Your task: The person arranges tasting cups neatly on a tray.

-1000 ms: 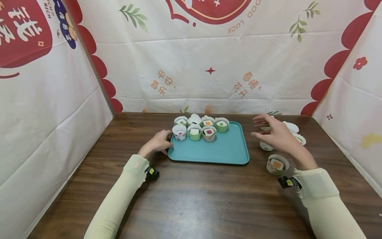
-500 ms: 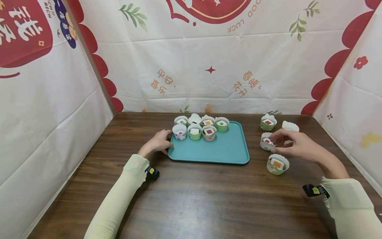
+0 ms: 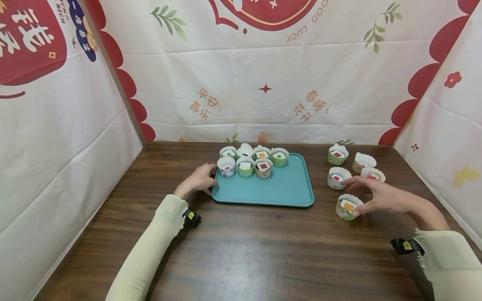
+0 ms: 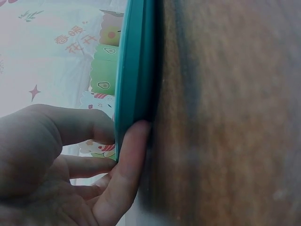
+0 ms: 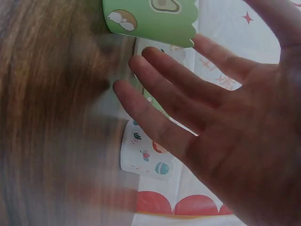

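My left hand (image 3: 201, 177) grips the left edge of a teal tray (image 3: 282, 188), fingers on both sides of the rim in the left wrist view. On the tray, several paper cupcake cups (image 3: 245, 166) with small cakes stand in two rows along the back left. My right hand (image 3: 388, 196) is spread beside the nearest loose cup (image 3: 344, 212), which holds a cake with an orange square top. Its thumb tip is right at that cup's rim. In the right wrist view the fingers are fairly straight beside the green cup (image 5: 150, 16).
Right of the tray stand several other filled cups: a green one (image 3: 337, 154), a white patterned one (image 3: 334, 180), a brown one (image 3: 359, 165), and another (image 3: 376, 172) partly behind my hand. The brown wooden table (image 3: 241, 251) meets printed cloth walls (image 3: 263, 67) behind.
My right hand has moved from near the tray's right side out to the right, past the white cup, then down to the nearest cup. The left hand and tray stay put.
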{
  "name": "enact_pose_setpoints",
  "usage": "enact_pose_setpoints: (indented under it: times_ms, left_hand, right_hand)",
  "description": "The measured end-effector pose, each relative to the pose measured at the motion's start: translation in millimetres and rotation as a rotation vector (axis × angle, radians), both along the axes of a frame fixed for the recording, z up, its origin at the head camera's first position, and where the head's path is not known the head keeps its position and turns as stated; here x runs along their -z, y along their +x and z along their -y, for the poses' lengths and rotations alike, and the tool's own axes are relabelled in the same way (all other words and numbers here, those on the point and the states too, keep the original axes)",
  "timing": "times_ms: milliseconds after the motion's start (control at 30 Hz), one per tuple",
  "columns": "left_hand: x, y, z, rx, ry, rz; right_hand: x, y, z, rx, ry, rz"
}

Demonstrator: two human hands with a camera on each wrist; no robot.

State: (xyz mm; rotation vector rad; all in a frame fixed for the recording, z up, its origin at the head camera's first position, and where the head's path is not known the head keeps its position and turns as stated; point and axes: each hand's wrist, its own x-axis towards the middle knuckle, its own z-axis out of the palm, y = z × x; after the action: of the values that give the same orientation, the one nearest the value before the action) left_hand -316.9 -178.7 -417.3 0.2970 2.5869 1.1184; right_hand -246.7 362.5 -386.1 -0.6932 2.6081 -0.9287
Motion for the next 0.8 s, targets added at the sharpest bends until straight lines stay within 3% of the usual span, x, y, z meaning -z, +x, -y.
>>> enact_pose_setpoints:
  times_ms: [300, 800]
  left_hand:
    - [0.0, 0.9, 0.0, 0.003, -0.002, 0.001]
    - [-0.4, 0.5, 0.1, 0.011, -0.005, -0.006]
  right_hand:
    - [0.3, -0.8, -1.6, -0.074, 0.015, 0.083]
    - [1.8, -4.1, -3.8, -0.097, 0.061, 0.109]
